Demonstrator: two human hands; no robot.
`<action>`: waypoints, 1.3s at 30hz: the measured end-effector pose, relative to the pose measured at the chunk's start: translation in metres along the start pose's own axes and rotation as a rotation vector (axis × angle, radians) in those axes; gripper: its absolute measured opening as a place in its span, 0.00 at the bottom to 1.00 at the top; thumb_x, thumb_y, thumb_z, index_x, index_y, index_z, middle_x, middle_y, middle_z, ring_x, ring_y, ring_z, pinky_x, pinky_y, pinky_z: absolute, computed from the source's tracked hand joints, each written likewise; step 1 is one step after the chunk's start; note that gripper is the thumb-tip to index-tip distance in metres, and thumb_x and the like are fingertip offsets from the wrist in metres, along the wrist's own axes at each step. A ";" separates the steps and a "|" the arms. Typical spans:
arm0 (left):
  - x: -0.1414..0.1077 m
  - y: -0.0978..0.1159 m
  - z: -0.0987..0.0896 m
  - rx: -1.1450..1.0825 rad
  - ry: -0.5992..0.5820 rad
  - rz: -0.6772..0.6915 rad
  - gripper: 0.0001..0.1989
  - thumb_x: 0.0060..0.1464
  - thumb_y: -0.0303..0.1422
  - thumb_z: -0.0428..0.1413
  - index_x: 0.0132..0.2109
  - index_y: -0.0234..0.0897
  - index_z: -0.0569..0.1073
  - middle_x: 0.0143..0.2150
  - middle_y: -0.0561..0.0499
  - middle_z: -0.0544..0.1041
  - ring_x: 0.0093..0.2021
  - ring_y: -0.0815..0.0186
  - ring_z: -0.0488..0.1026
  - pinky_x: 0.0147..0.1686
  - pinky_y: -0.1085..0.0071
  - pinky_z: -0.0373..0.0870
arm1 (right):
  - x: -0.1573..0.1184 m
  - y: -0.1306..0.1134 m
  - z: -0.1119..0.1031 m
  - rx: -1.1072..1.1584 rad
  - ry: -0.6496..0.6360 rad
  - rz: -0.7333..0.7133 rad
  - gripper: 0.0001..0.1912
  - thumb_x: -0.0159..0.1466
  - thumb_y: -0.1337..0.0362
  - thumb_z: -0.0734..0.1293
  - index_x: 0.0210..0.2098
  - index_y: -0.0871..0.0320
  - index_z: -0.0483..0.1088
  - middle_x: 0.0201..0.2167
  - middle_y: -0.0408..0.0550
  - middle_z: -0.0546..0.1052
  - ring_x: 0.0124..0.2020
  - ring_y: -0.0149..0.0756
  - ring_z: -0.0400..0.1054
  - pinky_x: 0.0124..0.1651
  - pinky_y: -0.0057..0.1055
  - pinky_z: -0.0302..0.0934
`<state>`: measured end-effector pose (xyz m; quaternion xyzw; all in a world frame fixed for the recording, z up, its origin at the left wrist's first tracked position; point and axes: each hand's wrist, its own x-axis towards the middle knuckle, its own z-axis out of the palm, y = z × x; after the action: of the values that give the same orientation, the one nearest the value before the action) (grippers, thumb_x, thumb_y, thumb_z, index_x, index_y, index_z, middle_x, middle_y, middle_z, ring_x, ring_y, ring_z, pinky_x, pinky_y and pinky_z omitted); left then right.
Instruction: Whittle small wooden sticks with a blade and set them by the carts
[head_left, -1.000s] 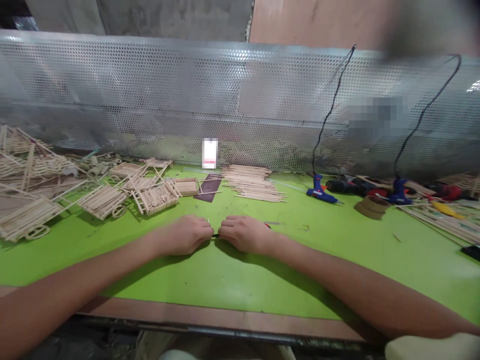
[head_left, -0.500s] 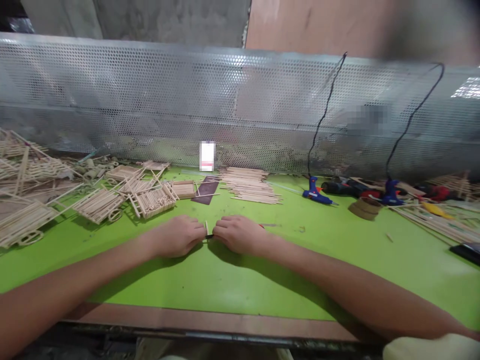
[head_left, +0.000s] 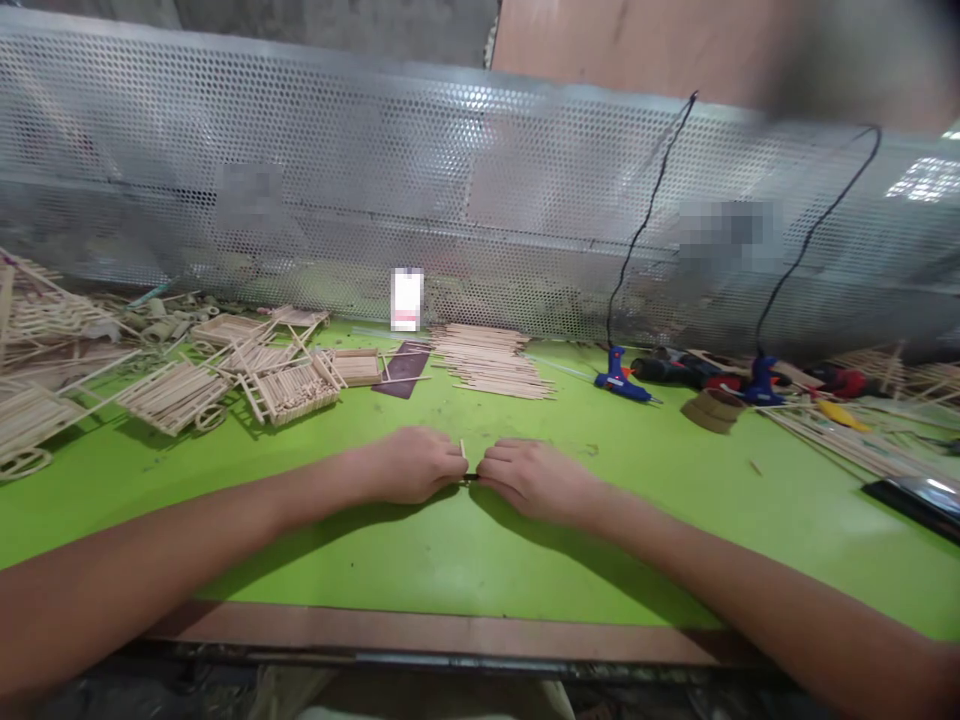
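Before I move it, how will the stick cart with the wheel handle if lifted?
The craft-stick cart is probably light, being thin sticks with gaps between them. Those sticks look fragile and could snap under a hard grip. Its round wheel may let it roll if pushed.

blue glue gun [head_left: 619, 377], stacked craft sticks [head_left: 491, 362], stick cart [head_left: 291, 394], perforated metal screen [head_left: 337, 170]

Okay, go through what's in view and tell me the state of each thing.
Left hand: closed on the thin black piece
Right hand: closed on the same piece, meeting the left
Pale craft stick: upright between the hands
Craft-stick pile: loose, lying flat on the table
Blue hot glue gun: set down, cord attached
Stick cart: assembled, lying tilted
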<state>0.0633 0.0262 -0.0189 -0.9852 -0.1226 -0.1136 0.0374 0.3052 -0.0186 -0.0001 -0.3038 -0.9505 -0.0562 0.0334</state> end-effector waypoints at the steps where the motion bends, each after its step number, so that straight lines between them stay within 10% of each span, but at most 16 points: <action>1: -0.001 0.000 -0.001 0.004 -0.006 0.000 0.08 0.68 0.30 0.53 0.38 0.37 0.74 0.34 0.49 0.78 0.34 0.63 0.73 0.34 0.67 0.66 | 0.001 0.000 0.000 0.006 0.002 0.007 0.12 0.74 0.67 0.62 0.38 0.58 0.76 0.34 0.49 0.79 0.34 0.37 0.71 0.40 0.33 0.62; 15: -0.036 -0.003 -0.022 -0.008 -0.049 -0.086 0.10 0.67 0.29 0.53 0.34 0.38 0.71 0.30 0.52 0.74 0.29 0.63 0.69 0.32 0.65 0.63 | 0.034 -0.011 0.011 0.068 0.085 -0.062 0.10 0.74 0.67 0.63 0.37 0.58 0.74 0.31 0.46 0.76 0.31 0.34 0.67 0.37 0.32 0.57; 24: -0.032 0.016 -0.020 -0.177 0.025 -0.284 0.25 0.61 0.42 0.58 0.61 0.35 0.70 0.59 0.40 0.76 0.56 0.51 0.74 0.58 0.55 0.68 | 0.035 -0.012 0.012 0.062 0.081 -0.066 0.09 0.73 0.67 0.64 0.38 0.59 0.75 0.35 0.48 0.79 0.33 0.36 0.69 0.40 0.33 0.61; 39: -0.052 0.008 -0.016 -0.225 -0.056 -0.319 0.26 0.69 0.45 0.52 0.68 0.38 0.65 0.68 0.42 0.70 0.66 0.50 0.68 0.66 0.48 0.64 | -0.052 0.019 -0.004 0.032 0.038 0.065 0.16 0.77 0.66 0.58 0.37 0.58 0.75 0.33 0.48 0.77 0.34 0.36 0.70 0.40 0.33 0.60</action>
<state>0.0124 0.0042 -0.0156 -0.9541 -0.2647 -0.1035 -0.0947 0.3585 -0.0339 0.0003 -0.3330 -0.9400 -0.0456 0.0580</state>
